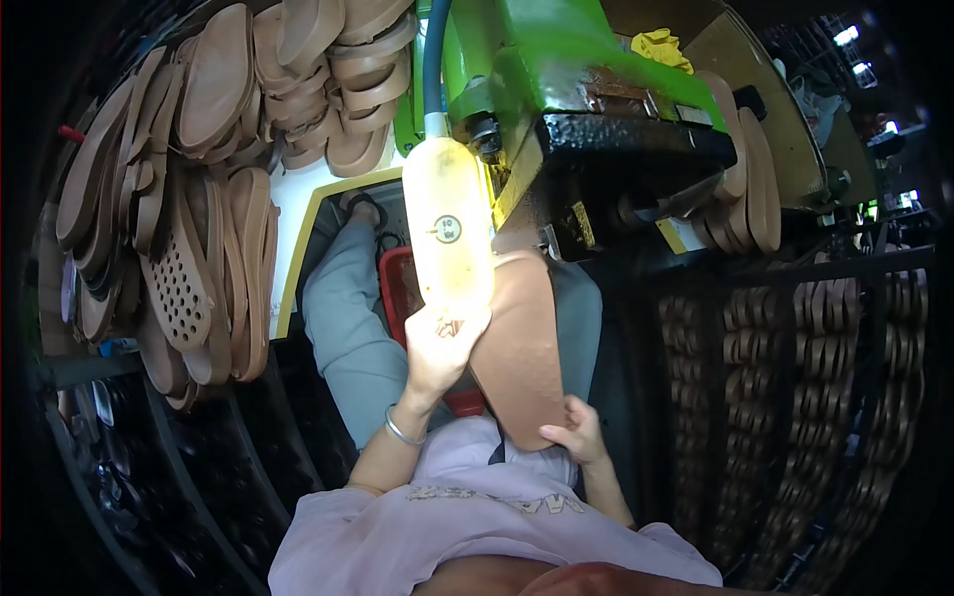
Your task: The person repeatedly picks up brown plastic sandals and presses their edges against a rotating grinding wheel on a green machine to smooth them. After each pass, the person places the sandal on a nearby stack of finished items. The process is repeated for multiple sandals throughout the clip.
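Observation:
A large brown shoe sole lies tilted over my lap, its flat side up. My left hand, with a bangle on the wrist, is closed at the sole's upper left edge; glare and the lamp hide part of its fingers. My right hand pinches the lower right end, thumb on top. A bright yellow-white work lamp hangs from a blue-grey tube just above my left hand. The sole's far end reaches up beneath the black head of a green machine.
Brown soles and strapped sandals pile up at the left, one sole full of holes. More soles stand right of the machine, near a cardboard box and a yellow cloth. A red bin sits between my legs. Racks of footwear fill the right.

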{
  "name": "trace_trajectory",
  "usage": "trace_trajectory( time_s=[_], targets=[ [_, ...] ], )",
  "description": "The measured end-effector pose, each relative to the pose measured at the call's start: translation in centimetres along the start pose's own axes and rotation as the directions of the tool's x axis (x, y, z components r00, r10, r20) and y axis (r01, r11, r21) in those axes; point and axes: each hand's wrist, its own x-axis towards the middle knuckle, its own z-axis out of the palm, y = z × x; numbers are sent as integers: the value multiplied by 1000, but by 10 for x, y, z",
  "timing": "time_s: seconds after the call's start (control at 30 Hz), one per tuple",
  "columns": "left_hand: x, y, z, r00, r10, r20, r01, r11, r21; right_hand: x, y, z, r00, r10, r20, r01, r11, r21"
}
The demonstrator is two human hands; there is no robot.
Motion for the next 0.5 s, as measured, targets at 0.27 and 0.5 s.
trace_trajectory(
  time_s=[0.27,0.5],
  targets=[
    [6,-4,16,986,-75,148,77,997,-13,19,-81,-53,752,-433,-497,428,894,-131],
    [26,-1,29,979,-5,203,-10,997,73,93,-187,-82,709,-575,-409,524,817,-241]
  ],
)
